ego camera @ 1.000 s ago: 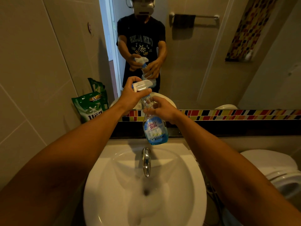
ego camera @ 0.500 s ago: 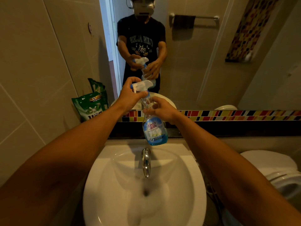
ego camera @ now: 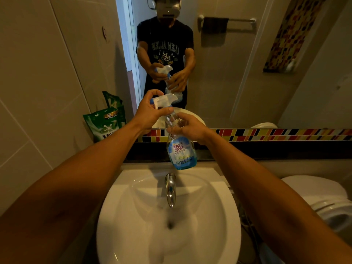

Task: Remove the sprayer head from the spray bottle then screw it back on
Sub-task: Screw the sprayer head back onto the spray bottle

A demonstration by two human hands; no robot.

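Note:
A clear spray bottle (ego camera: pixel 181 151) with blue liquid and a blue label hangs upright above the back of the sink. Its white sprayer head (ego camera: pixel 164 100) with a blue nozzle tip sits on top of the neck. My left hand (ego camera: pixel 150 113) wraps around the sprayer head and collar, thumb in front. My right hand (ego camera: pixel 187 126) grips the bottle's clear upper body just below the neck. Whether the collar is threaded on is hidden by my fingers.
A white sink (ego camera: pixel 219 221) with a chrome faucet (ego camera: pixel 170 189) lies below the bottle. A green refill pouch (ego camera: pixel 105 124) leans on the left ledge. A mirror (ego camera: pixel 238 73) fills the wall ahead. A white toilet (ego camera: pixel 323 199) stands at right.
The sprayer head has turned in my left hand, its nozzle swinging toward the left. My right hand and the bottle have stayed nearly in place.

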